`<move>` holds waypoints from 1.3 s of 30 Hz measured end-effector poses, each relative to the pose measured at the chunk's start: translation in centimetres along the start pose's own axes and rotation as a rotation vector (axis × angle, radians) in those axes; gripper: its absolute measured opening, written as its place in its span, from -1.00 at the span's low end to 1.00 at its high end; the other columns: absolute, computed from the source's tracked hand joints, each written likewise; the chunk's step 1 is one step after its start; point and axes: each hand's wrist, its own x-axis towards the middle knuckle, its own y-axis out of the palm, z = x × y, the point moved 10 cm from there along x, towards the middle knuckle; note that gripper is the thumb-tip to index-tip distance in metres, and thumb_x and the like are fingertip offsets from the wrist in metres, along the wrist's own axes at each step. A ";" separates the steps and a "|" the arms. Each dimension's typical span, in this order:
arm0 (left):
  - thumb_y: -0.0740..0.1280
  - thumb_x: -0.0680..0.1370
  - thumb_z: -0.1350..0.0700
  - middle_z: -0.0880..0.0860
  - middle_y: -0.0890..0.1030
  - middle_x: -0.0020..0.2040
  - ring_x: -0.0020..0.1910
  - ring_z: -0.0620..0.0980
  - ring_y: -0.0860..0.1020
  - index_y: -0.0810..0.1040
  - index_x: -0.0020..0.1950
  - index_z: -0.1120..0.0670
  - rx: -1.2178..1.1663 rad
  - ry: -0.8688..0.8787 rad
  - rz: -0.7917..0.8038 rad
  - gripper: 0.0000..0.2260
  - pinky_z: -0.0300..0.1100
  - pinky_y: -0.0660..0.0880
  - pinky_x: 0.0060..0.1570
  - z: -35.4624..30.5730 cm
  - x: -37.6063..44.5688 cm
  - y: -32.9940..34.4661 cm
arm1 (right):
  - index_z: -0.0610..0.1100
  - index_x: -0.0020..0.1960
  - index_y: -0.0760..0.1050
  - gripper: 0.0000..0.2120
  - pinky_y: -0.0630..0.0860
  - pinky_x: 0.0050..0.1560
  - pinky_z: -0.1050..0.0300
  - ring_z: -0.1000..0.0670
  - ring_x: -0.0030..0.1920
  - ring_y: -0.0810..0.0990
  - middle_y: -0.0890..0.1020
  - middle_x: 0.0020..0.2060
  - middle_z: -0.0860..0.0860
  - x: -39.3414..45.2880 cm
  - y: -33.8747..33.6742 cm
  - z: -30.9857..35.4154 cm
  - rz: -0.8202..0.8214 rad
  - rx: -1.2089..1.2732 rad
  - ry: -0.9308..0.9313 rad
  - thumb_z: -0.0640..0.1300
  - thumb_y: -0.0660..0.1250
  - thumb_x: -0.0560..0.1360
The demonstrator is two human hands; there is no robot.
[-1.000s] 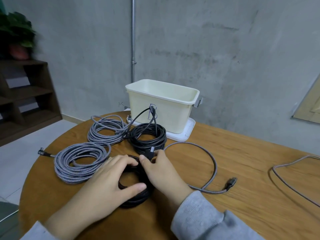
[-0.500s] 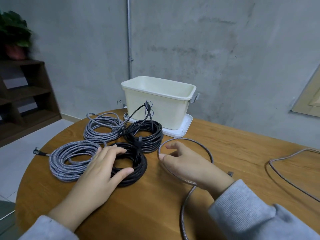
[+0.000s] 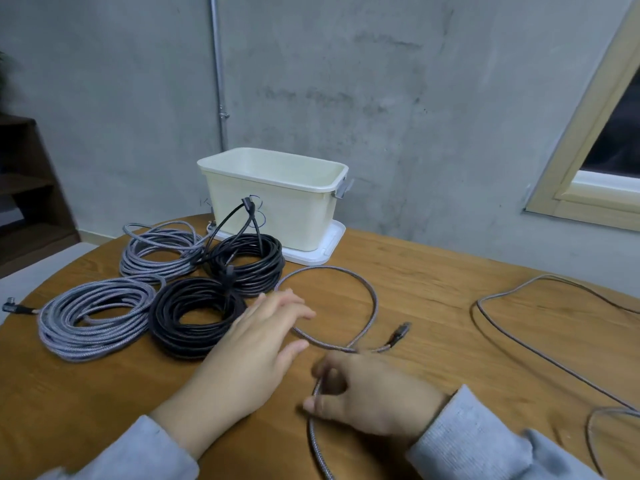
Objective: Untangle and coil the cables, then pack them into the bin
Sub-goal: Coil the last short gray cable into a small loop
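Cables: the loose grey braided cable (image 3: pixel 372 299) lay at table centre, right hand (image 3: pixel 374 400) pinching it to start coiling; left hand (image 3: pixel 256 344) hovered spread; cream plastic bin (image 3: pixel 277 206) waited at twelve o'clock.

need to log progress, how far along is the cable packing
Done: four coils lie on the table, two grey, two black. In hand: the right hand pinches a loose grey cable; the left hand hovers open. Left: coiling it, then packing everything, since nothing shows inside the bin.
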 end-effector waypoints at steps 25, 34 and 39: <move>0.35 0.53 0.21 -0.08 0.45 -0.04 0.10 0.09 0.46 0.64 -0.08 -0.10 -0.055 -0.215 -0.015 -0.80 0.12 0.24 0.19 -4.7 6.8 10.7 | -0.12 0.22 0.45 -0.63 0.44 0.00 0.04 -0.17 0.14 0.51 0.53 0.13 -0.10 -6.6 -6.4 -14.4 -0.375 -0.212 0.260 -0.37 0.17 0.46; 0.27 0.55 0.17 -0.03 0.48 0.10 0.25 0.06 0.42 0.57 -0.02 -0.07 0.082 -0.268 0.097 -0.85 0.18 -0.08 0.40 -6.9 8.6 15.1 | 0.13 0.44 0.21 -0.41 0.26 0.32 -0.18 -0.15 0.43 0.17 0.25 0.40 -0.03 -17.0 -12.2 -25.5 -0.829 -0.239 0.727 0.25 0.24 0.46; 0.13 0.61 0.02 0.02 0.39 0.25 0.36 0.05 0.31 0.40 0.05 -0.03 0.102 -0.281 0.267 -0.90 0.17 0.03 0.41 -9.6 9.6 18.7 | 0.24 0.51 -0.19 -0.22 -0.12 0.36 -0.44 -0.24 0.49 -0.28 -0.22 0.53 -0.02 -24.1 -8.0 -36.2 -0.530 0.078 1.338 0.46 0.05 0.43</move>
